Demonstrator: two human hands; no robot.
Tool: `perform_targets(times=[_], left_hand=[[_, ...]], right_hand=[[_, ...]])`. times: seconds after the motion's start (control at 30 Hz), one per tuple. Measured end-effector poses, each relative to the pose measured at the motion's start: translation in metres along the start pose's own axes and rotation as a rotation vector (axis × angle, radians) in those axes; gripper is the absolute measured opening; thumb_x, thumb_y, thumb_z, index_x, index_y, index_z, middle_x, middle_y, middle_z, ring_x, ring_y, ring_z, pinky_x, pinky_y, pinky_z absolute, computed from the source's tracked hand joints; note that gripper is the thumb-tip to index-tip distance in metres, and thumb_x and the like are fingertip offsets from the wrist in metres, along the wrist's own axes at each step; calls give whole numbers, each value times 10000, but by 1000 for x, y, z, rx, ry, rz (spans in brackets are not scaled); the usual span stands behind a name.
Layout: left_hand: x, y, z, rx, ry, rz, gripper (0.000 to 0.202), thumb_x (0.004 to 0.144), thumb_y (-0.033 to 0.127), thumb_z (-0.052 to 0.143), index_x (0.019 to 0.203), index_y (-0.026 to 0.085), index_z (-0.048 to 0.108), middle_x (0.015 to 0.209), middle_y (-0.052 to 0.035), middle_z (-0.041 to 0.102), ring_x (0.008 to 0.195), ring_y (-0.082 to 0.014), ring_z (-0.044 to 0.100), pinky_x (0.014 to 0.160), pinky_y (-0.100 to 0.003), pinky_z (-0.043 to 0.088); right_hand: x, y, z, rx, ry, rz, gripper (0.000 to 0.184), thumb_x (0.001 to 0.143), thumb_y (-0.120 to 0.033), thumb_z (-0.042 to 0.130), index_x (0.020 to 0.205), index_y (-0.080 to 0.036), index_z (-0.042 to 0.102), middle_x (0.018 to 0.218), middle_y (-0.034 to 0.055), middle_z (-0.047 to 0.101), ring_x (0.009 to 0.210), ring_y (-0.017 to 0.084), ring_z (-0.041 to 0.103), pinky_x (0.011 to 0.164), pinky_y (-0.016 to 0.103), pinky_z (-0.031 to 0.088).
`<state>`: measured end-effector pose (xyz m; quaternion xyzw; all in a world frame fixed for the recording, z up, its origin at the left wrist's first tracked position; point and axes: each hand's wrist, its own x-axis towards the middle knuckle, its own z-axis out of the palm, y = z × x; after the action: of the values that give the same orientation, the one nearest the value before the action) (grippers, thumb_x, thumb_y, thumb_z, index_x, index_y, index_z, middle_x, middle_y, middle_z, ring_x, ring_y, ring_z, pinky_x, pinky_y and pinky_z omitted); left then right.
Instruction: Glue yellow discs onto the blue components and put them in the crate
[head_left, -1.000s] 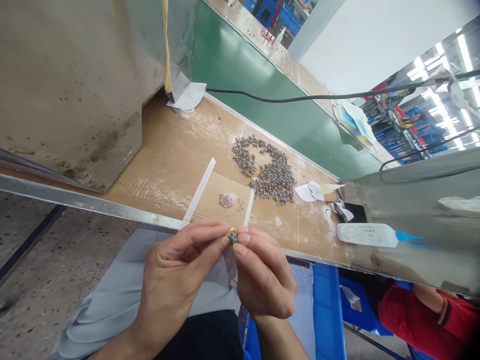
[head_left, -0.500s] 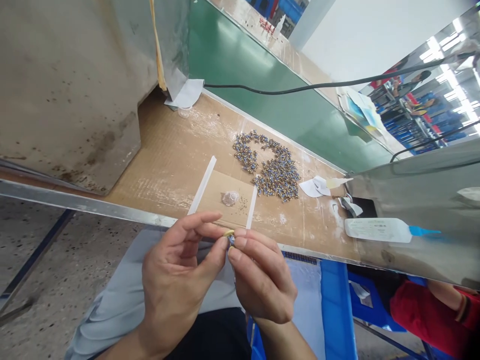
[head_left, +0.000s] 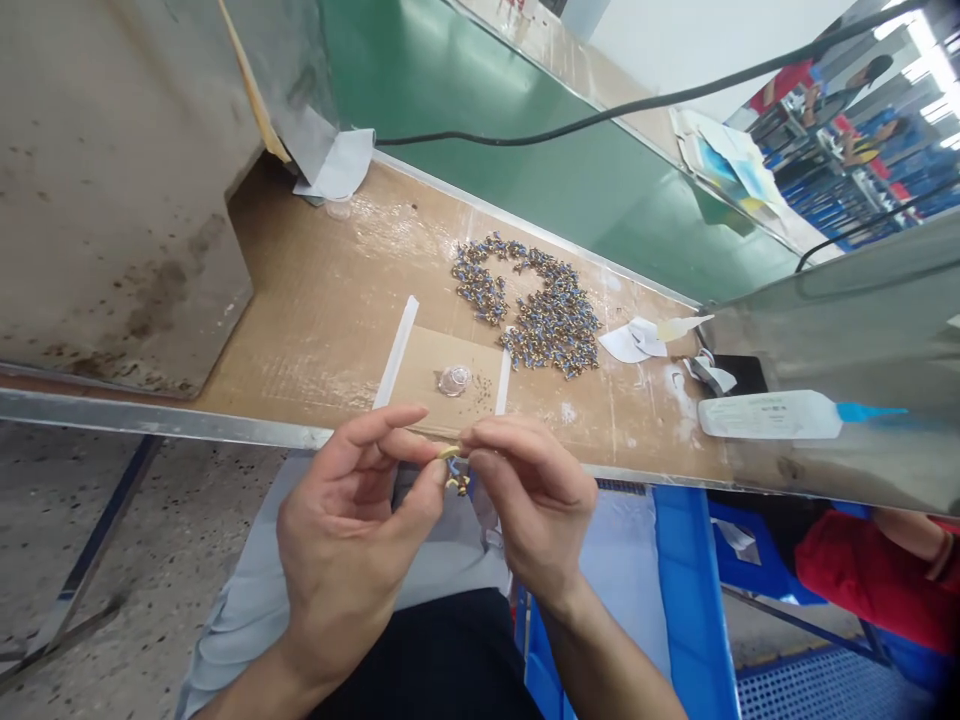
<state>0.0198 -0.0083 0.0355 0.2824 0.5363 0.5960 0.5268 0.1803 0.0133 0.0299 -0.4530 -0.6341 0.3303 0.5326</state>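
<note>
My left hand point(head_left: 352, 530) and my right hand point(head_left: 529, 505) meet in front of the bench edge, both pinching one small brass and blue part point(head_left: 455, 478) between thumb and fingertips. On the cardboard-covered bench point(head_left: 322, 310) behind them lies a heap of several like parts point(head_left: 536, 325). A small clear cap point(head_left: 454, 380) with tiny bits beside it rests on a cardboard square between two white strips point(head_left: 396, 350).
A white bottle with a blue tip point(head_left: 772, 415) lies at the right under a metal housing point(head_left: 847, 310). A grey metal box point(head_left: 112, 190) stands at the left. Behind runs a green conveyor belt point(head_left: 525, 150) with a black cable. A person in red point(head_left: 870, 580) sits at the right.
My hands have dropped slightly and the part has turned between the fingers. The view has shifted so that the bench sits higher and further left.
</note>
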Motion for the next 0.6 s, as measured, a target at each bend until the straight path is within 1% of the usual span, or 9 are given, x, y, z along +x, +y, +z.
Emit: perform_targets(times=[0.1,0.23,0.37,0.5,0.6], left_hand=[[-1,-2,2,20,-26,17,393,953,193,985,1299,327,858,997,50,868,963,-138,850,998,-192,681],[-1,-3,4,64,-28,46,395,963,134,935,1313,300,858,1009,37,864,968,-135,843,993,-197,684],[-3,-3,6,99,-37,48,411,961,98,906,1317,303,872,1003,47,854,958,-119,836,1002,-186,680],[-7,-5,12,158,-59,49,432,950,108,927,1333,302,874,1022,49,863,971,-118,837,1010,-182,682],[-7,-8,20,192,-81,41,412,962,151,950,1342,293,876,1042,39,877,981,-124,845,1000,-176,683]], right_hand=[[1,1,1,57,-18,9,273,1045,-98,857,1239,-288,885,1118,19,883,1037,180,845,925,326,720],[0,3,0,78,2,69,216,1047,-153,877,1196,-307,903,1076,23,892,1000,199,846,909,351,721],[-4,8,-1,106,27,41,220,1055,-154,870,1195,-321,904,1062,11,899,990,191,848,900,343,720],[-11,19,-7,114,48,42,207,1061,-174,872,1204,-320,899,1076,10,903,1001,193,854,917,354,726],[-16,26,-17,120,78,20,203,1065,-197,876,1228,-317,894,1110,19,902,1017,193,860,922,352,733]])
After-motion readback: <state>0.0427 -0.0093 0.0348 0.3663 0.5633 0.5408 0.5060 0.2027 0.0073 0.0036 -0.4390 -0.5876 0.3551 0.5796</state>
